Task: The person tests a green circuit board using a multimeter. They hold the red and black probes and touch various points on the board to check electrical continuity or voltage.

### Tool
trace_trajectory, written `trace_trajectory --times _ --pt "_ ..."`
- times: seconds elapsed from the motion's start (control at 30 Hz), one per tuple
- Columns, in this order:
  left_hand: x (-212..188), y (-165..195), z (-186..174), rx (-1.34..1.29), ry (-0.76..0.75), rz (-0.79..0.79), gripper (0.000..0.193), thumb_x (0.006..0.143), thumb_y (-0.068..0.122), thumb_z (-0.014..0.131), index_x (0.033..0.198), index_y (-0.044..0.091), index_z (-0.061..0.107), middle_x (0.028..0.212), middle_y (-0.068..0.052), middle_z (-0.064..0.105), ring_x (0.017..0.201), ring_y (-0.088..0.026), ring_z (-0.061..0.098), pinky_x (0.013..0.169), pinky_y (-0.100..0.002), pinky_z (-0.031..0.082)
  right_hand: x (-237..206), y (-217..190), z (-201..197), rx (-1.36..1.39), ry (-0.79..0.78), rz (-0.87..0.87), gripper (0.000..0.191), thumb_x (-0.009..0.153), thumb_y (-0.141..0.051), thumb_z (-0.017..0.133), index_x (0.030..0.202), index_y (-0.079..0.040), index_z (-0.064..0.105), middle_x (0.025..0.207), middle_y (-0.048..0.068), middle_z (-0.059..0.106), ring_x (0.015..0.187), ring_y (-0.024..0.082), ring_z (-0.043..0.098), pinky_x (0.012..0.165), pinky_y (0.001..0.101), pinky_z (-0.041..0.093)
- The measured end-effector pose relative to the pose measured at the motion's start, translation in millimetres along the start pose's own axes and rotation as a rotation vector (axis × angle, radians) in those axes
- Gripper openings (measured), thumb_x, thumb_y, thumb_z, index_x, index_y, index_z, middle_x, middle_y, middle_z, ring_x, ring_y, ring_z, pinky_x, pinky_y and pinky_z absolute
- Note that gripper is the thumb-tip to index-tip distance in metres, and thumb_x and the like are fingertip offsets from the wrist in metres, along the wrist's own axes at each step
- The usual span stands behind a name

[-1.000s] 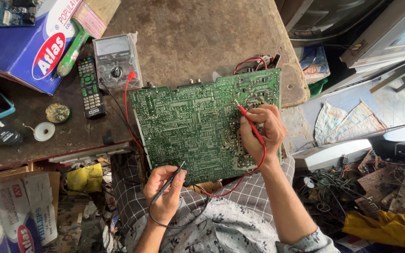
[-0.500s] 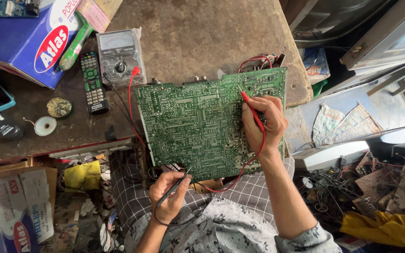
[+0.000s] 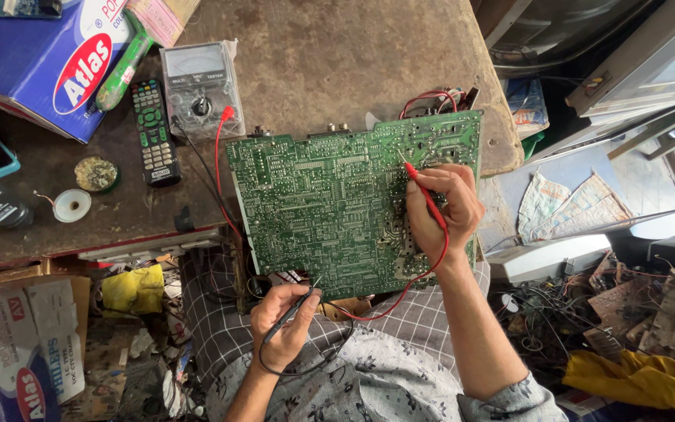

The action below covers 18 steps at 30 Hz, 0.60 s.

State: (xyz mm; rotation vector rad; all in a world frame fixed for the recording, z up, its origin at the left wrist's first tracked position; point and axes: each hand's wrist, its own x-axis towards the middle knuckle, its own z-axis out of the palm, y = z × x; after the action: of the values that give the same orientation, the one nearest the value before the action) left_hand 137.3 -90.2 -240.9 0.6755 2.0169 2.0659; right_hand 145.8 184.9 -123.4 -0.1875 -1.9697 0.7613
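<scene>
**Probes on a tilted board: slips and snags to watch**

Green circuit board [image 3: 337, 211] propped solder side up, far edge resting on the tabletop [image 3: 330, 70], near edge overhanging toward the lap. Right hand [image 3: 443, 215] on the board's right part, fingers [image 3: 423, 223] closed round the red probe [image 3: 425, 194], tip pressed among tightly packed solder joints just beyond the fingertips. Left hand [image 3: 283, 324] below the board's near edge, fingers wrapped round the black probe [image 3: 294, 309], tip touching or just short of that edge; cannot tell which.

Likely trouble: a slipping red tip bridging two neighbouring joints, given how closely they crowd. Likewise an unsteady black tip, held at the very rim with little to rest on. Board itself only leaning, so a firm push from either probe could rock or slide it off the tabletop.

Farther out from the fingers: red lead [image 3: 400, 293] looping under the right wrist and running back to the analogue meter [image 3: 199, 82], easily snagged by a moving forearm, dragging the meter. Remote control [image 3: 152, 133] and solder spool [image 3: 70, 205] left of that, well apart.
</scene>
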Motion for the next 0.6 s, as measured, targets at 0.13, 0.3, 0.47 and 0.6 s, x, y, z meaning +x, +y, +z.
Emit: trace_trajectory --times 0.13,0.3,0.47,0.6 --pt "0.5 0.4 0.4 0.013 0.001 0.035 0.017 0.092 0.006 0.075 0.105 0.0 0.065 0.097 -0.014 0.08 0.093 -0.018 0.079 0.08 -0.029 0.065 0.4 0.7 0.0 -0.008 -0.008 0.0 0.015 0.087 0.007 0.077 0.097 -0.002 0.069 0.098 0.009 0.074 0.099 0.024 0.069 0.086 0.0336 0.055" --pt "0.4 1.3 0.0 0.007 0.003 -0.009 0.018 0.092 0.005 0.075 0.105 -0.001 0.065 0.097 -0.014 0.081 0.092 -0.017 0.079 0.079 -0.028 0.065 3.8 -2.5 -0.6 -0.037 -0.035 0.025 0.014 0.087 0.005 0.078 0.097 -0.002 0.072 0.097 0.009 0.075 0.097 0.023 0.068 0.088 0.0335 0.054" --pt "-0.2 2.2 1.0 0.009 0.01 0.012 0.018 0.092 0.005 0.074 0.106 -0.002 0.065 0.098 -0.013 0.08 0.092 -0.017 0.079 0.079 -0.028 0.064 7.2 -10.1 -6.0 -0.093 -0.061 0.043 0.013 0.086 0.002 0.079 0.096 -0.003 0.074 0.097 0.008 0.076 0.098 0.021 0.069 0.092 0.035 0.052" --pt "-1.9 1.2 1.4 0.038 0.027 -0.011 0.018 0.091 0.006 0.076 0.105 -0.001 0.067 0.094 -0.012 0.08 0.086 -0.015 0.078 0.074 -0.026 0.063 6.9 -11.2 -8.8 -0.117 -0.075 0.061 0.013 0.086 0.002 0.08 0.097 -0.004 0.075 0.097 0.008 0.076 0.097 0.021 0.069 0.092 0.035 0.053"
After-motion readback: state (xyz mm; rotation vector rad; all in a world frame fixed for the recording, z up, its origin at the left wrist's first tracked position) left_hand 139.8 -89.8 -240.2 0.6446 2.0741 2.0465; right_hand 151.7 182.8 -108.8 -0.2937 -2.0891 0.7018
